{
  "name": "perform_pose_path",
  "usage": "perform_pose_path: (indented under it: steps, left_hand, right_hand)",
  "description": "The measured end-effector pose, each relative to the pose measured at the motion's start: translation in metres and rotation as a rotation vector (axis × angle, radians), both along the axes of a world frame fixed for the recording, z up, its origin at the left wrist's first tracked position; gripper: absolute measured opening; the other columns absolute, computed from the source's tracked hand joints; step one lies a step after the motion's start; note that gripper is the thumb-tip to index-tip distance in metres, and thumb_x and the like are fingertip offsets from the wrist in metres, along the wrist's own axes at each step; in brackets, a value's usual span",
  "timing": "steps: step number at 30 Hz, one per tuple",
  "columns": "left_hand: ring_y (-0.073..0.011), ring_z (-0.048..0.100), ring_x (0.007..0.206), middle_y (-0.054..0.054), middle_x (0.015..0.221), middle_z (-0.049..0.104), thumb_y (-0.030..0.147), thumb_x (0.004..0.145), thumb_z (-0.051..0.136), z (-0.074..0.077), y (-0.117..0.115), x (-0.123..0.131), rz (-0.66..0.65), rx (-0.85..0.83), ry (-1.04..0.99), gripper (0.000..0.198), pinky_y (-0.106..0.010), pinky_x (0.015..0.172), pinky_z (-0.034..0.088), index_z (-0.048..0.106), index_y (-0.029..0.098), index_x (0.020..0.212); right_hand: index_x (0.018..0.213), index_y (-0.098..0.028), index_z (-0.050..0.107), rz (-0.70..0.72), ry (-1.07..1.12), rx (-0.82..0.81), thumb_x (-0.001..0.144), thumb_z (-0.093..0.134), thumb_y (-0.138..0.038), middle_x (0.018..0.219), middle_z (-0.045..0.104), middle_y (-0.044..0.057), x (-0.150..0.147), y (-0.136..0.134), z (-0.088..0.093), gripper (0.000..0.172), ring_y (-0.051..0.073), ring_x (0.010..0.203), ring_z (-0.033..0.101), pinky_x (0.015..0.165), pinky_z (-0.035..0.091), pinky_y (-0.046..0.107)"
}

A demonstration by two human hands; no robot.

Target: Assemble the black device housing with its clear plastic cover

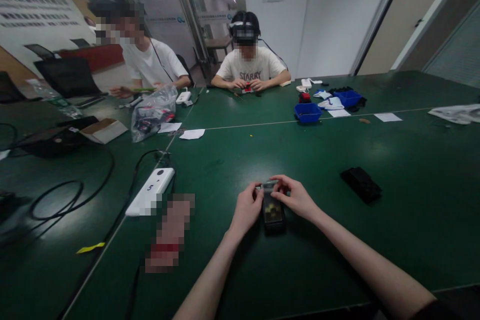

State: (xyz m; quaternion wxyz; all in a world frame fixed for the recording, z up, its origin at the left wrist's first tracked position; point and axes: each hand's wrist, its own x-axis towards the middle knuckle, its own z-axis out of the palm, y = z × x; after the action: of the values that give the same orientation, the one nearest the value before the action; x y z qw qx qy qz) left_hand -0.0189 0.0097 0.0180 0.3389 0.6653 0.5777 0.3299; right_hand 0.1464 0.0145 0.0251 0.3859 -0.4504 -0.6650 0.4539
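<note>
both forearms reach in over the green worktop, where the left hand and right hand pinch the top end of a small dark device lying flat, fingers curled on it, work seemingly midway.

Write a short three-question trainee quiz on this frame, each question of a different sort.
1. True or false: both hands touch the small dark device on the green table.
2. Which lies to the right of the right hand? A) white power strip B) black block C) clear plastic bag
3. Fill in: the blue bins stand on the ___ side of the table, near the seated people.

Key
1. True: the left hand and the right hand hold its top end.
2. B: the black block; the white power strip lies on the left.
3. Far.
</note>
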Motion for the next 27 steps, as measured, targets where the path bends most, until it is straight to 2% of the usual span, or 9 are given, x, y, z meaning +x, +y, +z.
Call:
perform_pose_path:
  steps: [7, 12, 19, 27]
  left_hand:
    - [-0.0120, 0.052, 0.054, 0.002, 0.059, 0.055, 0.028, 0.079, 0.050, -0.007, 0.004, 0.002, 0.037, -0.068, -0.184, 0.023, -0.022, 0.055, 0.039, 0.059, 0.013, 0.093]
    - [-0.0103, 0.049, 0.048, 0.004, 0.058, 0.051, 0.030, 0.080, 0.049, -0.013, 0.004, 0.003, 0.021, -0.115, -0.295, 0.022, -0.021, 0.049, 0.039, 0.055, 0.014, 0.093]
    - [-0.0110, 0.050, 0.053, 0.002, 0.062, 0.053, 0.028, 0.081, 0.047, -0.016, 0.005, 0.003, 0.018, -0.076, -0.281, 0.023, -0.021, 0.053, 0.041, 0.057, 0.013, 0.096]
    - [-0.0130, 0.054, 0.062, -0.001, 0.068, 0.058, 0.024, 0.080, 0.046, -0.011, 0.005, 0.003, 0.017, -0.055, -0.244, 0.023, -0.023, 0.060, 0.043, 0.058, 0.013, 0.097]
  right_hand:
    - [0.108, -0.020, 0.054, 0.044, -0.061, 0.009, 0.077, 0.056, -0.023, 0.076, 0.059, -0.001, 0.004, 0.002, -0.004, 0.031, 0.012, 0.066, 0.052, 0.062, 0.040, 0.026]
    - [0.109, -0.020, 0.056, 0.026, -0.149, 0.084, 0.077, 0.056, -0.022, 0.089, 0.059, 0.003, 0.005, 0.002, -0.003, 0.032, 0.014, 0.075, 0.053, 0.067, 0.042, 0.028]
    - [0.115, -0.023, 0.054, 0.001, -0.208, 0.165, 0.081, 0.053, -0.019, 0.099, 0.056, 0.006, 0.001, -0.002, -0.005, 0.035, 0.018, 0.090, 0.052, 0.079, 0.042, 0.033]
    - [0.115, -0.023, 0.053, -0.029, -0.155, 0.124, 0.081, 0.050, -0.018, 0.105, 0.053, 0.006, -0.002, -0.005, -0.006, 0.034, 0.015, 0.083, 0.054, 0.074, 0.045, 0.030]
